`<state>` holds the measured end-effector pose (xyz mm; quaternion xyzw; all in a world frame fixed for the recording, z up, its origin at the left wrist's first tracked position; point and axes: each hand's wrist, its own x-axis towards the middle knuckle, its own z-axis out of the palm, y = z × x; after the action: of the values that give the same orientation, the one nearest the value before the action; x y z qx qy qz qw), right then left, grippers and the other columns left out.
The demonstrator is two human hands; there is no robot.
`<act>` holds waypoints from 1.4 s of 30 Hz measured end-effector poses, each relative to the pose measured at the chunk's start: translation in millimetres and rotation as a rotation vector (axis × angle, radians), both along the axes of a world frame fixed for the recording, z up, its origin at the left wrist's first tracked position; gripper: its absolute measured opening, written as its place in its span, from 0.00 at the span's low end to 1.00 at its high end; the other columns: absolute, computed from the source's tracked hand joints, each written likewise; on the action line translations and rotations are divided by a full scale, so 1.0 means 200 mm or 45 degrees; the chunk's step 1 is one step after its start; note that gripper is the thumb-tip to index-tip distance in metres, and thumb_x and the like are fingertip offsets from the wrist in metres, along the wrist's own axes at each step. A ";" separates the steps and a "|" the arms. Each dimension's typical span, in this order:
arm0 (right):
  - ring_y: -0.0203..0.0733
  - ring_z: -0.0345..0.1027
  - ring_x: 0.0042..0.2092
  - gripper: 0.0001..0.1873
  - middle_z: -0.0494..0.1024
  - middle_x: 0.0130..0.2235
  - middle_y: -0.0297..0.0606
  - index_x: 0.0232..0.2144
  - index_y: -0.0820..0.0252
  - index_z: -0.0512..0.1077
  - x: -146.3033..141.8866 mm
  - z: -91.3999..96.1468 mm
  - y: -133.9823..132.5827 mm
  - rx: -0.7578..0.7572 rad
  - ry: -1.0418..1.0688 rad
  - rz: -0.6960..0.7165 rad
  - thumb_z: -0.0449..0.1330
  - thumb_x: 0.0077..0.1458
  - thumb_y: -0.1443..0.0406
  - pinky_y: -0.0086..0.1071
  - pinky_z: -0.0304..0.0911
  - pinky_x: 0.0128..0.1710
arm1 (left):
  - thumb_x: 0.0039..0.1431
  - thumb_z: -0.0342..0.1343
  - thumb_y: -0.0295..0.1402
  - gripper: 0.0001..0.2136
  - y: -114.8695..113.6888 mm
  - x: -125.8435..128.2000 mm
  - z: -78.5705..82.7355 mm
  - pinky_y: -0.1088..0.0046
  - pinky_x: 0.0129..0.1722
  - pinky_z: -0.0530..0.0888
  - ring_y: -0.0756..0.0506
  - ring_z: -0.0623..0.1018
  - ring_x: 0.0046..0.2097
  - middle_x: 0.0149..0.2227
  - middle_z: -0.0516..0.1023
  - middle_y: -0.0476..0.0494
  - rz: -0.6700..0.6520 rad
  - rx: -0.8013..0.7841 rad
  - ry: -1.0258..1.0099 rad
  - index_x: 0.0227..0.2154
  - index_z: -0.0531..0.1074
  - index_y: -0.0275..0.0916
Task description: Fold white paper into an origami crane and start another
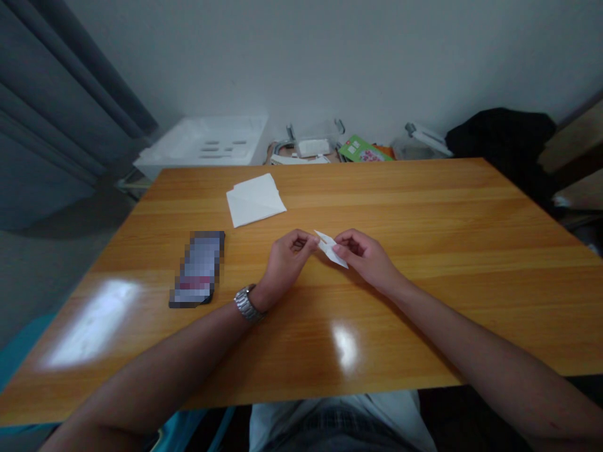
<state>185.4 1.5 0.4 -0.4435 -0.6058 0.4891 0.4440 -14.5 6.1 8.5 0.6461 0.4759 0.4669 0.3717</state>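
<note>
A small piece of folded white paper [333,251] is held between both hands near the middle of the table. My left hand [288,252], a metal watch on its wrist, pinches the paper's left edge between thumb and fingertips. On the other side, my right hand [365,254] grips it with the thumb on top and the fingers behind. The paper has pointed ends and a crease or slit in its upper part. Farther back to the left lies a small stack of white paper sheets [255,199].
A phone with a blurred-out screen [198,270] lies on the wooden table [447,220] at the left. Behind the table's far edge are a white tray [226,141], a green booklet [362,149] and dark cloth [499,141]. A grey curtain [61,107] hangs at the left.
</note>
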 end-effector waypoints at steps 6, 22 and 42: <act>0.40 0.71 0.36 0.15 0.79 0.36 0.36 0.37 0.56 0.74 0.01 -0.02 0.01 0.039 -0.028 -0.055 0.66 0.57 0.52 0.34 0.67 0.38 | 0.64 0.59 0.39 0.10 0.00 0.00 0.00 0.73 0.35 0.76 0.48 0.79 0.33 0.32 0.82 0.46 -0.028 0.014 0.009 0.32 0.76 0.38; 0.40 0.70 0.36 0.21 0.77 0.35 0.37 0.35 0.56 0.71 0.02 0.00 0.02 0.079 -0.043 -0.174 0.65 0.57 0.46 0.33 0.65 0.36 | 0.66 0.58 0.38 0.11 0.01 -0.02 0.00 0.74 0.34 0.75 0.49 0.77 0.32 0.31 0.79 0.46 0.123 0.105 0.074 0.31 0.73 0.38; 0.39 0.72 0.31 0.15 0.79 0.30 0.33 0.35 0.56 0.72 0.02 -0.01 0.02 0.012 -0.017 -0.063 0.66 0.58 0.52 0.33 0.65 0.33 | 0.66 0.58 0.38 0.09 -0.02 -0.01 0.01 0.73 0.38 0.75 0.48 0.78 0.35 0.33 0.80 0.46 -0.022 0.157 0.112 0.32 0.74 0.38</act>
<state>190.3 4.7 -2.4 -0.4595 -0.5998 0.4721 0.4541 -16.7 2.1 10.0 0.6916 0.4565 0.4634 0.3139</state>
